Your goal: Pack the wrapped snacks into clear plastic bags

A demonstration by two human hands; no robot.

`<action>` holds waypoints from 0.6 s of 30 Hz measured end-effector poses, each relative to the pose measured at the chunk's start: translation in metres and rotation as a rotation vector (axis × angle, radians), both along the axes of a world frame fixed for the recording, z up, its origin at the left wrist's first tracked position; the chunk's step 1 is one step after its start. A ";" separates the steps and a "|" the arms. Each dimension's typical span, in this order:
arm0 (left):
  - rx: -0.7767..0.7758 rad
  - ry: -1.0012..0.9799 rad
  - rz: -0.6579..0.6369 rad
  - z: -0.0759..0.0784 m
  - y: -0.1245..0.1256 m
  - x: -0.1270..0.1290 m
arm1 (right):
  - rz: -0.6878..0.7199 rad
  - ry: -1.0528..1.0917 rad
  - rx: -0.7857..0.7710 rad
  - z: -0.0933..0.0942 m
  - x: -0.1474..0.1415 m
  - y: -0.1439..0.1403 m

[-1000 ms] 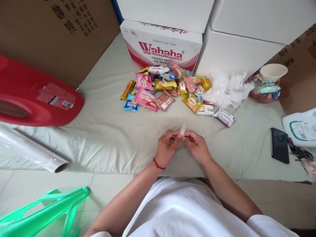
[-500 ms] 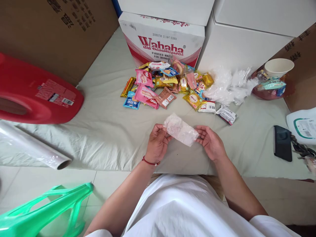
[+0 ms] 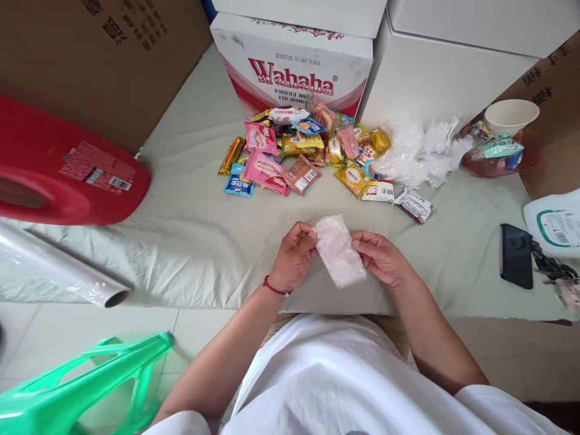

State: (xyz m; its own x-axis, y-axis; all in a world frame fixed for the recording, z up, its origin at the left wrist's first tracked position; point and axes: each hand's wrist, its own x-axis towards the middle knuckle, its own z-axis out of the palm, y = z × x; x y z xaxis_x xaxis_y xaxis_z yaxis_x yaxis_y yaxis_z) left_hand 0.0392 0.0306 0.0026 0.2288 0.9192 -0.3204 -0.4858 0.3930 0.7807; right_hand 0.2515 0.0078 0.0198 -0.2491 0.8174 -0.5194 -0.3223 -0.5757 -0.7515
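Note:
Between my hands, just above the cloth-covered surface, is a flat, crinkled clear plastic bag (image 3: 341, 254), folded to a small rectangle. My left hand (image 3: 295, 254) pinches its upper left edge between thumb and fingers. At the right edge, my right hand (image 3: 379, 257) has thumb and fingertips closed on the plastic. Beyond them lies a heap of wrapped snacks, with pink packets (image 3: 266, 172), a brown packet (image 3: 302, 175) and yellow packets (image 3: 352, 179). A pile of crumpled clear plastic bags (image 3: 410, 151) sits right of the snacks.
A Wahaha carton (image 3: 294, 66) and white boxes (image 3: 439, 78) stand behind. On the left are a red jug (image 3: 67, 163), a plastic film roll (image 3: 63, 266) and a green stool (image 3: 90, 386). A phone (image 3: 516, 257), keys (image 3: 550, 266), white bottle (image 3: 555, 223) and paper cup (image 3: 512, 118) are on the right.
The plastic bag has turned clockwise and now hangs more steeply between my hands. My right hand has shifted its hold to the bag's upper right side. The view has moved slightly.

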 end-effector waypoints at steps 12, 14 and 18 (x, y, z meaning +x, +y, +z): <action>0.648 0.718 0.055 -0.006 -0.046 0.010 | -0.227 -0.098 -0.066 -0.009 -0.012 0.004; 0.648 0.735 0.024 -0.006 -0.052 0.016 | -0.236 -0.099 -0.056 -0.009 -0.012 0.003; 0.626 0.696 -0.004 -0.008 -0.046 0.022 | -0.211 -0.135 -0.035 -0.009 -0.011 0.002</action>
